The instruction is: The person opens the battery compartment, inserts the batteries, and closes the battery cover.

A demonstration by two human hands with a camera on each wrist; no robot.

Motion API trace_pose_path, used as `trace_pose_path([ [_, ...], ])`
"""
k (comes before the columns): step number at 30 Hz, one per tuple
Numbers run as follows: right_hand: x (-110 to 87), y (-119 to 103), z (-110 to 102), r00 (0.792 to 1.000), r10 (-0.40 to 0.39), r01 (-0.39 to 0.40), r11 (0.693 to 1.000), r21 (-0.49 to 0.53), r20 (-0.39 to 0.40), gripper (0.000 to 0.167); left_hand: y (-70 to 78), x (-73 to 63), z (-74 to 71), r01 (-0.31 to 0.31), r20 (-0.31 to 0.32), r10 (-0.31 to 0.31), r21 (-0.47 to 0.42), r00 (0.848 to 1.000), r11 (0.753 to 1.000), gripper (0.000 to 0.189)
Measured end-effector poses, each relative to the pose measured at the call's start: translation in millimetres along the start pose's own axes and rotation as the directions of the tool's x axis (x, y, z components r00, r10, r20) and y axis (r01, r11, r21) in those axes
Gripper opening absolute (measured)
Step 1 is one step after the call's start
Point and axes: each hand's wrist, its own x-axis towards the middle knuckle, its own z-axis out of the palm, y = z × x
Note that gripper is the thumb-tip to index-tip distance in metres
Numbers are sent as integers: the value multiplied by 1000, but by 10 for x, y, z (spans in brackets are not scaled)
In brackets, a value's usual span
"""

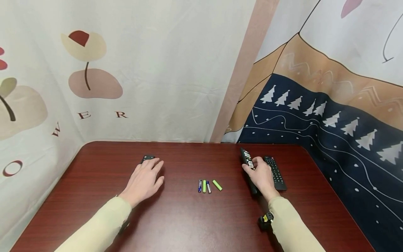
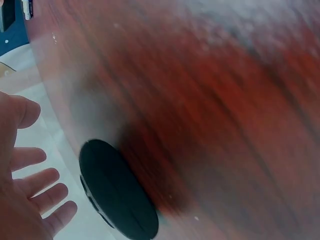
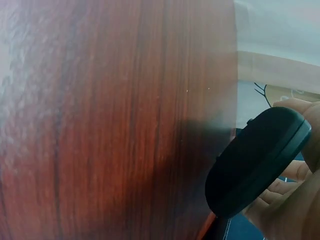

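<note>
Our left sleeve (image 1: 96, 224) long and pale yellow, our right sleeve (image 1: 292, 224) matching, a small black device (image 1: 262, 224) with a yellow patch (image 1: 266, 217) beside it

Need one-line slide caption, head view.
Right hand grips a black remote beside a second remote; open left hand near a third remote; four batteries lie between the hands on a table.

On the white cloth (image 1: 176, 70), the dark red capitals O (image 1: 5, 173), W (image 1: 56, 129), E (image 1: 84, 115) and R (image 1: 121, 114) can be read from left to right; O is placed lowest and W is printed aslant. The button markings on the remotes (image 1: 275, 171) are too small to be read.
</note>
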Motion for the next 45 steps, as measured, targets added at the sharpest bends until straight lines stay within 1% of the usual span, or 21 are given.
trace_pose_path([
  [4, 10, 14, -9, 1000, -1, 1, 999, -42, 14, 51, -43, -1, -6, 25, 13, -25, 1, 1000, 1000, 54],
  [10, 15, 39, -17, 999, 11, -8, 994, -112, 30, 56, -106, -3, -23, 65, 15, -65, -3, 998, 998, 53],
  [18, 20, 49, -1, 1000, 15, -12, 983, -186, 17, 57, -173, 1, -43, 115, 46, -114, -4, 992, 993, 54],
  [22, 7, 51, 9, 1000, 17, -12, 975, -221, 23, 60, -191, 12, -40, 142, 60, -141, -8, 988, 990, 56],
  [30, -19, 47, 17, 1000, 14, -8, 963, -271, 18, 62, -206, 23, -27, 177, 69, -176, -18, 982, 984, 57],
  [37, -25, 46, 27, 1000, 5, 0, 958, -287, 17, 65, -214, 19, -44, 216, 83, -214, -20, 973, 976, 57],
  [45, -45, 67, 53, 1000, -2, 9, 952, -306, 22, 67, -211, 14, -39, 236, 94, -232, -34, 968, 971, 56],
])
